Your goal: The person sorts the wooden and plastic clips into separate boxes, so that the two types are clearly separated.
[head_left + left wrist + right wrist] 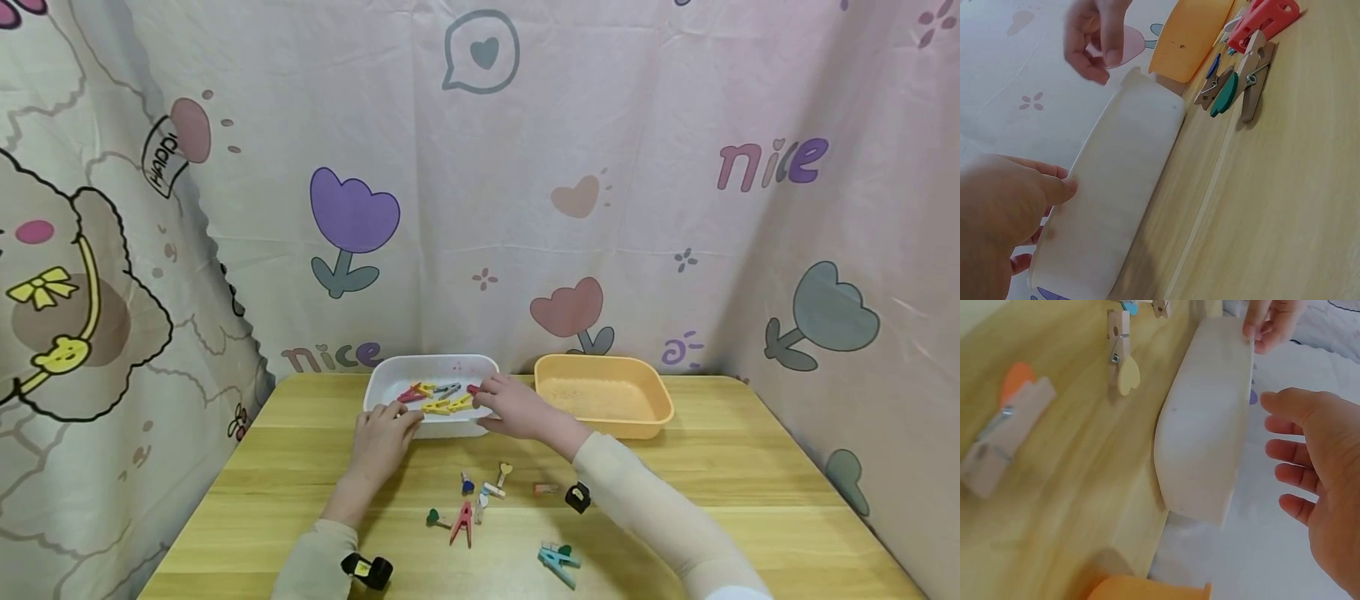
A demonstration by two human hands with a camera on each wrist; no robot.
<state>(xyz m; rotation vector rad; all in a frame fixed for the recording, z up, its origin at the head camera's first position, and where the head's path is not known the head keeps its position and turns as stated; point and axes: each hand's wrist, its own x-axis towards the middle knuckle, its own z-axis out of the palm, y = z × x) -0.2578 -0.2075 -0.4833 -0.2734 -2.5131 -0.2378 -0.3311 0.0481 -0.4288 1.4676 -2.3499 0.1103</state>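
A white tray (435,360) stands at the back of the wooden table and holds several coloured clothespins (438,398). My left hand (382,433) pinches the tray's near left rim, thumb (1054,187) on the outer wall (1122,175). In the right wrist view the left hand (1269,322) sits at the far end of that wall (1204,437). My right hand (513,408) hovers over the tray's right end beside a red peg (472,388). Its fingers (1291,447) are spread and hold nothing.
An orange tray (600,429) stands right of the white one. Loose pegs lie on the table in front: a red one (462,523), teal ones (557,561), a green-tipped one (435,518), a yellow heart one (1121,353). Printed cloth walls surround the table.
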